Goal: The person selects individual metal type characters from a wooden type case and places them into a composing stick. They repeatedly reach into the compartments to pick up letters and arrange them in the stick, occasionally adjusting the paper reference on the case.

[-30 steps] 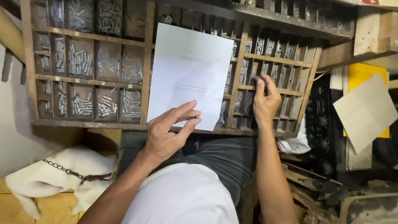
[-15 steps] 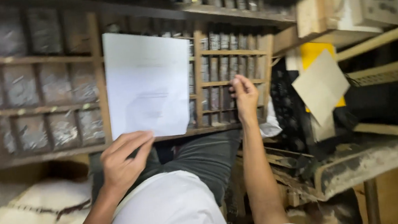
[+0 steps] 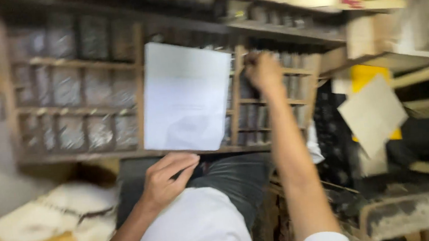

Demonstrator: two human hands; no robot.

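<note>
White paper sheet (image 3: 185,96) propped against the wooden compartment case (image 3: 76,104) — your hands sit either side of it.

Your left hand (image 3: 167,180) is at the sheet's bottom edge, fingers (image 3: 179,162) curled and close together, touching or just under the paper; blur hides which. Your right hand (image 3: 264,72) reaches into the case's upper right compartments, fingers bunched — can't tell if they pinch anything. Sheet stands upright at the case's middle divider, over your dark-trousered lap (image 3: 230,178). White dog (image 3: 52,217) lies at lower left.
</note>
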